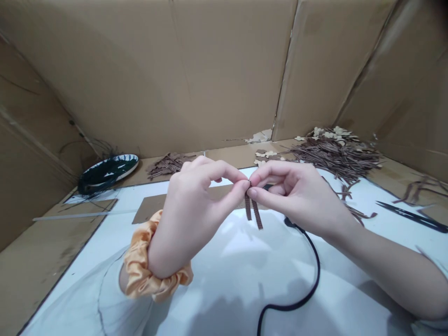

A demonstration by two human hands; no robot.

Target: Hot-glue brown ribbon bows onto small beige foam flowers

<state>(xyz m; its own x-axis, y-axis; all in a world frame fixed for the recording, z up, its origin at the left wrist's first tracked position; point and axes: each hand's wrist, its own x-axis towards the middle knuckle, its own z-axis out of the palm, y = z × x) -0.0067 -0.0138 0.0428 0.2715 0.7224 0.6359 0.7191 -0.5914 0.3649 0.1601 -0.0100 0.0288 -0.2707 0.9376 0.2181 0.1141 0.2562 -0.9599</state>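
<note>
Thumb and forefinger of my left hand (206, 196) pinch the top of a thin brown ribbon (257, 215) with light stitched edges. My right hand (294, 191) pinches the same spot from the other side, so the fingertips of both hands meet. Two short ribbon tails hang down below the fingers, slightly apart. The pinched part itself is mostly hidden behind the fingertips. An orange satin scrunchie (147, 266) circles my left wrist.
A plate (131, 163) of dark green thread stands at the far left. Brown pieces (168, 164) lie behind my left hand. A big pile of brown strips (336, 154) with cream pieces sits back right, near black tweezers (413, 216). A black cable (317, 266) crosses the white surface. Cardboard walls (175, 70) enclose it.
</note>
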